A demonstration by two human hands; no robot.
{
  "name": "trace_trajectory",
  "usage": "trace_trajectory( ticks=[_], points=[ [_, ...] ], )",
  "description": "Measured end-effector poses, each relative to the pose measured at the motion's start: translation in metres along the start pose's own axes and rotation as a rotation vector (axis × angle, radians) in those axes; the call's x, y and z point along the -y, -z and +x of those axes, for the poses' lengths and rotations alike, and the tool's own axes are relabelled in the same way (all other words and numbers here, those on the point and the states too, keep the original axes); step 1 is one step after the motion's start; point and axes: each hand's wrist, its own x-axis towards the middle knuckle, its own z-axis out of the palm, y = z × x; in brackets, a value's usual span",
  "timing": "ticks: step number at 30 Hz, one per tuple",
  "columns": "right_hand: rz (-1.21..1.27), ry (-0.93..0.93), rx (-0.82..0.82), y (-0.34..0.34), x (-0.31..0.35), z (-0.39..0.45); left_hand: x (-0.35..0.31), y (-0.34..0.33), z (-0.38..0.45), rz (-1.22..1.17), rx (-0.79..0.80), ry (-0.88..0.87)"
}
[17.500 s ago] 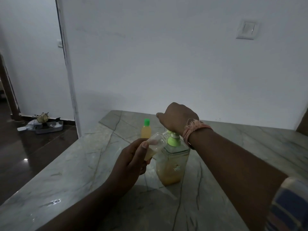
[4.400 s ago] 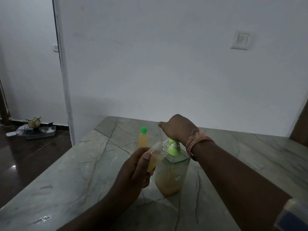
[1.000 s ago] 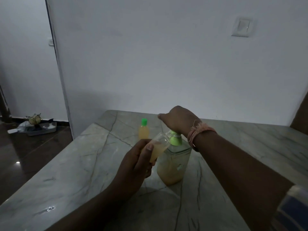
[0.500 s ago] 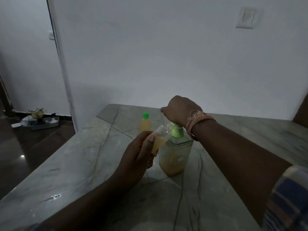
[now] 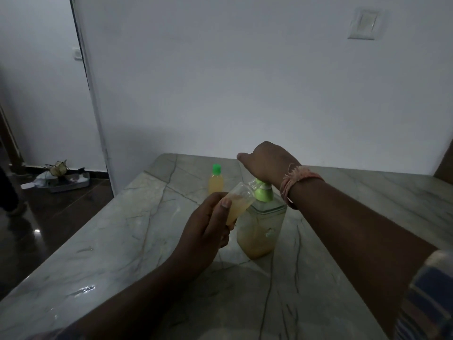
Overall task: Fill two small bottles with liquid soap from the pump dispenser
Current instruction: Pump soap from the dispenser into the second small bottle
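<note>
Standing near the middle of the grey-green veined marble tabletop (image 5: 127, 241), the pump dispenser (image 5: 259, 227) is a clear, squarish bottle with a ridged shoulder and a lime-green pump collar; cloudy amber soap fills roughly its lower half, and a small green mark shows on its near face. The right hand (image 5: 267, 163) rests on top of the pump head, knuckles up and palm down over it; whether its fingers are curled round the head or lie flat cannot be told from this angle. A frayed pinkish thread band (image 5: 297, 177) circles that wrist, and a striped sleeve (image 5: 431, 298) shows at the lower right edge.

The left hand (image 5: 206, 229) grips an open small bottle (image 5: 239, 203), thumb lying along its side and fingers wrapped behind it. This bottle is clear plastic, tilted with its mouth up against the nozzle under the pump head, and holds pale amber soap in its lower part, its top portion still see-through.

Behind both, farther back on the tabletop and apart from the dispenser, a second small bottle (image 5: 216, 180) stands upright, full of the same amber liquid and closed with a bright green cap.

A white wall carries a switch plate (image 5: 362, 23) at upper right, and a tray of clutter (image 5: 61, 179) sits on the dark floor at left
</note>
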Motion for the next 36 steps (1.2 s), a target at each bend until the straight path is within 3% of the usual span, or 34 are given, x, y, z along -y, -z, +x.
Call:
trace_trajectory(
  ticks=[10,15,24,30,36],
  points=[
    [-0.111,0.035,0.111,0.004,0.003,0.003,0.0,0.0,-0.002,0.039,0.005,0.013],
    [0.009,0.018,0.025,-0.001,-0.001,0.002,0.002,-0.001,0.002,0.01,-0.001,0.012],
    [-0.171,0.051,0.09,0.006,0.007,0.0,0.003,-0.001,0.0,0.039,-0.011,0.016],
    [0.016,0.001,0.004,-0.003,-0.003,-0.001,0.003,-0.001,0.002,0.033,-0.015,0.015],
    [-0.071,-0.01,0.017,0.002,0.003,-0.008,0.003,0.0,0.0,0.049,-0.012,0.042]
  ],
)
